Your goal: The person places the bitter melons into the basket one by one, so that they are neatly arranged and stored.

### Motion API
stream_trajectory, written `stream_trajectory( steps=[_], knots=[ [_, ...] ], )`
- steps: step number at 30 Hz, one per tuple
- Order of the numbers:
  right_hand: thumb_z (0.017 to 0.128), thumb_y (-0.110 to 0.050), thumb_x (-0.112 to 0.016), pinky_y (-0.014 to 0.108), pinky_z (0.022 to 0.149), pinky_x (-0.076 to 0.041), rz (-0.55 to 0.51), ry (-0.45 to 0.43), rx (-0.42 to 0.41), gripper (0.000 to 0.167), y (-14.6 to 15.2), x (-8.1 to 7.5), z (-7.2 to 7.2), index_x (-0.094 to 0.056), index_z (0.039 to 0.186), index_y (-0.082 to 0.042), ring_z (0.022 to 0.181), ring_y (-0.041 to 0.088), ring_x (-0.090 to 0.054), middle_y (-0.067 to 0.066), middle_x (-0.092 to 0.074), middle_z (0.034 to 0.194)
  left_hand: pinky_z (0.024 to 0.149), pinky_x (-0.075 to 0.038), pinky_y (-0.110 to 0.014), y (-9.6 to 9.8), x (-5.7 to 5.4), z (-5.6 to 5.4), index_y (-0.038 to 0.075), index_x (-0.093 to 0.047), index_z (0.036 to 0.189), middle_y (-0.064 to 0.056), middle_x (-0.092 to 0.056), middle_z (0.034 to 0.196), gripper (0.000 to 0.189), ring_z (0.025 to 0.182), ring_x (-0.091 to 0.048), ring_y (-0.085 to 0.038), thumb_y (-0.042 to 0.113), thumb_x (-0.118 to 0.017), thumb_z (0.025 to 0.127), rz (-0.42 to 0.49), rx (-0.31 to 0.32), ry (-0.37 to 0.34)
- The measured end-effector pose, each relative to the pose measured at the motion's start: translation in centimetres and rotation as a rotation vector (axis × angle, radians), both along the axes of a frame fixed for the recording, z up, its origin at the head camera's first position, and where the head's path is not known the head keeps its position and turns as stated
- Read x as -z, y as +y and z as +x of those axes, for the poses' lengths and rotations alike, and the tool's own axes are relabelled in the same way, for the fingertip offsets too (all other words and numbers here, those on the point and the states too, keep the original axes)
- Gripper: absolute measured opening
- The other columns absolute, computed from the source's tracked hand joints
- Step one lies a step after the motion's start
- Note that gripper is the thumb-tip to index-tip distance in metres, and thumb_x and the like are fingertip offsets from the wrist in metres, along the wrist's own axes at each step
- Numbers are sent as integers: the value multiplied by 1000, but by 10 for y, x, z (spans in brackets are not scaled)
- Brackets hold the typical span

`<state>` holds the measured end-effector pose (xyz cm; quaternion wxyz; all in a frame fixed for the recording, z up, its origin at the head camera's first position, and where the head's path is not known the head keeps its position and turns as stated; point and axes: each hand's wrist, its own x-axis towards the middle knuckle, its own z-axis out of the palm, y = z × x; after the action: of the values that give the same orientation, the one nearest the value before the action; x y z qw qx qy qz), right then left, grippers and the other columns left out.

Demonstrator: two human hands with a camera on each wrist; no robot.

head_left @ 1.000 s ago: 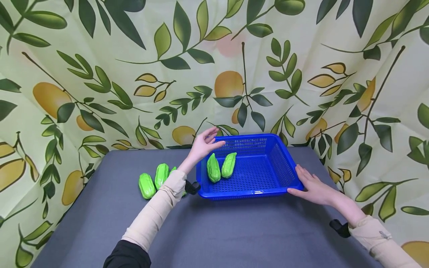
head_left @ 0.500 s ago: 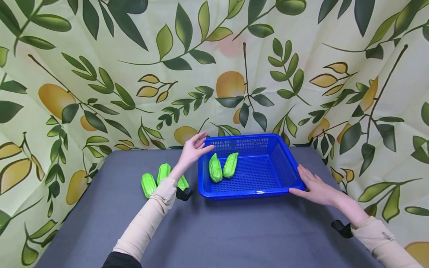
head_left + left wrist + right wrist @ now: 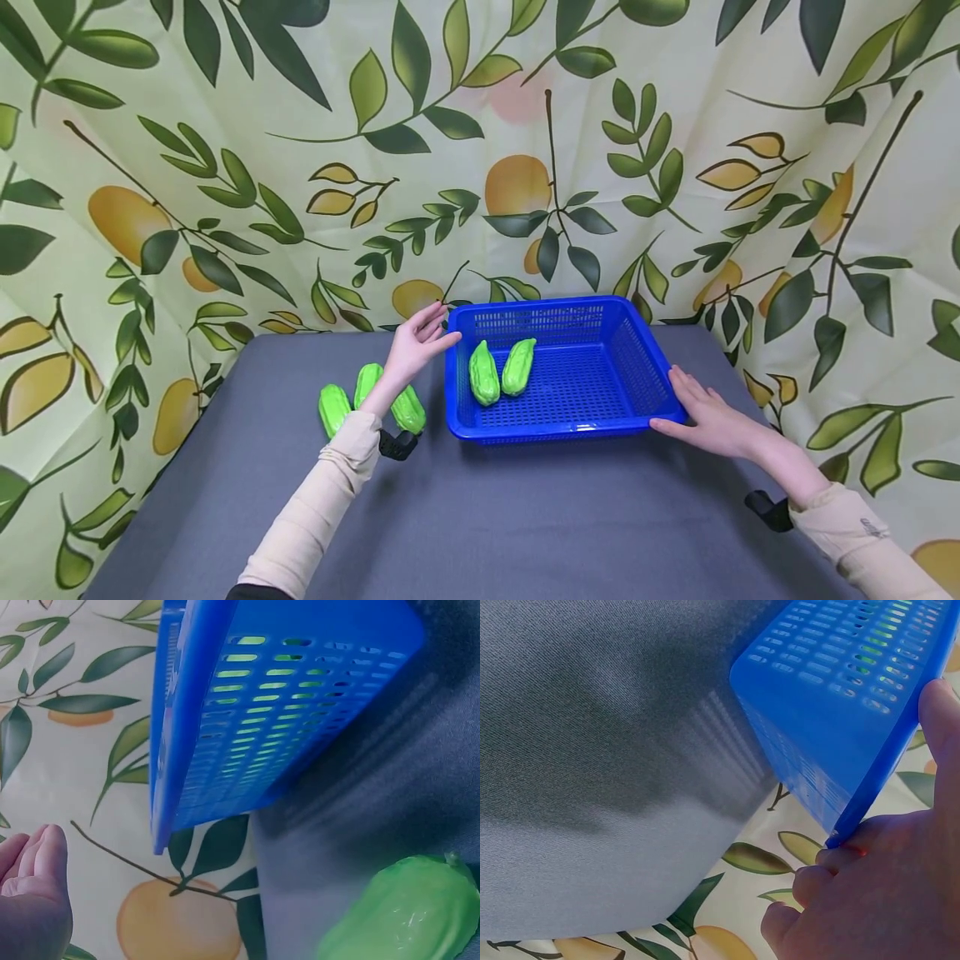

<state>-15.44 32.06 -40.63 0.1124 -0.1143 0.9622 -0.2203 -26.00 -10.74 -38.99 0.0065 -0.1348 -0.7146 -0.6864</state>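
Note:
My left hand is raised left of the blue plastic basket, fingers loosely extended and holding nothing. Two green ridged gourd-like vegetables lie side by side in the basket's left part. On the table left of it are three more green vegetables, partly hidden behind my left forearm. One green vegetable shows below my hand in the left wrist view. At the basket's front right corner, my right hand rests on the rim with fingers spread; the right wrist view shows its thumb touching the rim.
A grey cloth-covered table carries everything. Behind it and at both sides hangs a leaf-and-fruit printed curtain, close to the basket's back edge. The basket's perforated walls stand up from the table.
My left hand has moved left and lower, from over the basket's left rim to beside it. The right hand stays at the corner; the vegetables have not moved.

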Motion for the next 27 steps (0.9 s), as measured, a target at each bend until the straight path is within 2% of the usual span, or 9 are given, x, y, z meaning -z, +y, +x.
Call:
stream_trajectory(
  steps=[5,11,21,27],
  knots=[
    [89,-52,-57,72,107,-7,3,13,-4,99,0,1,0,-7,148,10,140,53,-6,34,-5,153,112,-35,-40,-5,2,2,-2,-36,143,-20,-43,145,67,137,-40,-29,1,-67,85,13,-8,-12],
    [89,-51,-58,72,107,-8,-6,19,-6,99,1,1,1,-7,148,9,140,53,-7,34,-6,153,111,-36,-38,-15,3,6,-3,-36,143,-20,-44,144,65,136,-41,-29,-1,-66,85,7,-49,-14],
    [89,-52,-57,72,107,-6,-6,2,4,99,0,-1,0,-6,148,9,140,53,-5,34,-5,153,111,-37,-35,-33,6,14,2,-38,143,-16,-45,144,67,136,-41,-25,4,-69,84,-37,-83,-44],
    [89,-51,-57,72,107,-7,-3,-1,1,99,0,-1,0,-6,148,9,139,53,-5,35,-5,152,110,-37,-34,-43,12,16,2,-36,144,-17,-44,146,68,137,-40,-24,7,-70,85,-57,-94,-61]
  ],
)
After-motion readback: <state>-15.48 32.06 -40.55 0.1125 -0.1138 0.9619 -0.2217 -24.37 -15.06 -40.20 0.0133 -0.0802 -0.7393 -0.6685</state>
